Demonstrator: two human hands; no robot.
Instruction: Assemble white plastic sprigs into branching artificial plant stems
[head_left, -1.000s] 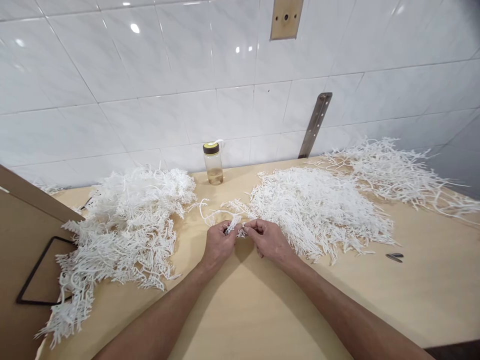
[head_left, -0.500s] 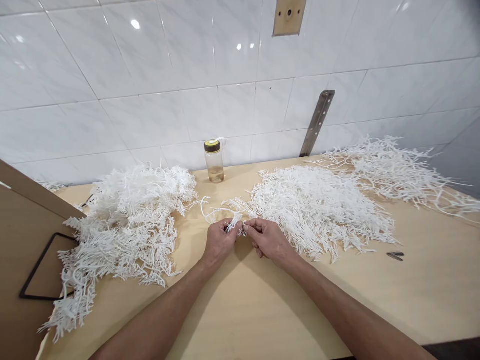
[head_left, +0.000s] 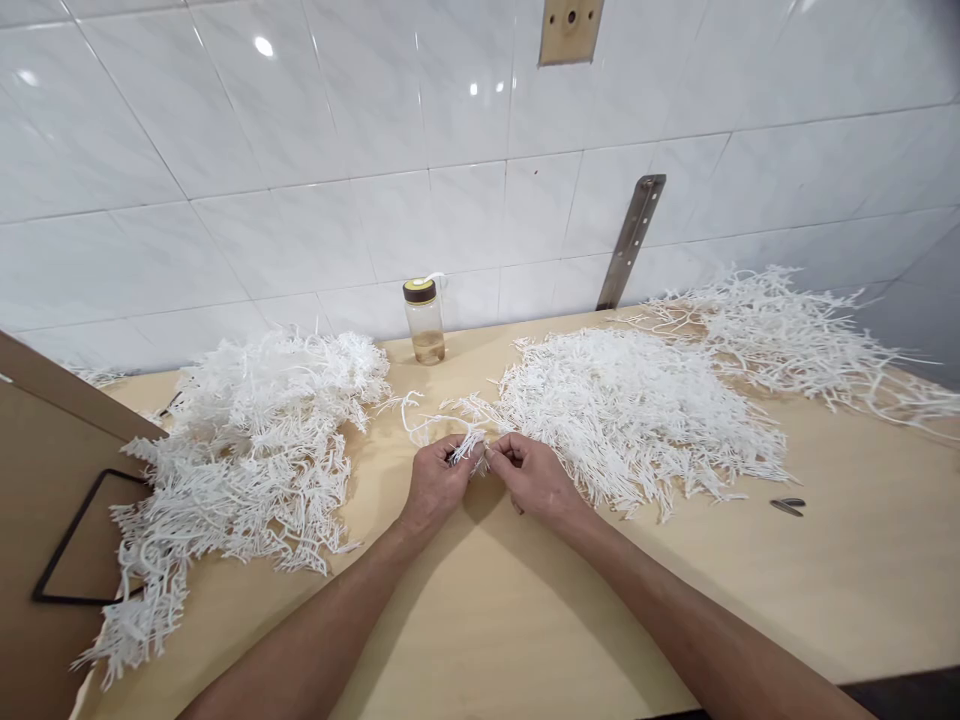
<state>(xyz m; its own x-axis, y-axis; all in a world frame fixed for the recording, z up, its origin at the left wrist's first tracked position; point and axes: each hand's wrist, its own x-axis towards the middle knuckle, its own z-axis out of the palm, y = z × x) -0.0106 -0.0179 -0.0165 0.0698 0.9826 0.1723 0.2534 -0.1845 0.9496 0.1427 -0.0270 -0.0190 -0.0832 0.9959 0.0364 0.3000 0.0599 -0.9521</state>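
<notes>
My left hand [head_left: 437, 482] is closed on a white branching plastic sprig [head_left: 470, 447], pinched between thumb and fingers at the middle of the table. Facing it, my right hand [head_left: 534, 476] has thumb and forefinger pinched together at the sprig's right side; what small part lies between those fingertips is hidden. Thin white stems [head_left: 424, 425] stretch from the held sprig toward the back left. Close to the right hand is a wide heap of short white sprigs [head_left: 637, 410]. A bigger, fluffier pile of white sprigs [head_left: 255, 450] lies left of the left hand.
A clear bottle [head_left: 426, 325] with a dark lid stands by the tiled wall. Longer white branches [head_left: 795, 340] spread at the back right. Small metal snips [head_left: 787, 506] lie on the right of the table [head_left: 847, 590]. A brown panel with a black frame [head_left: 67, 530] borders the left.
The view has shifted slightly. My right fingertips have shifted a little at the sprig, while the left hand keeps its hold.
</notes>
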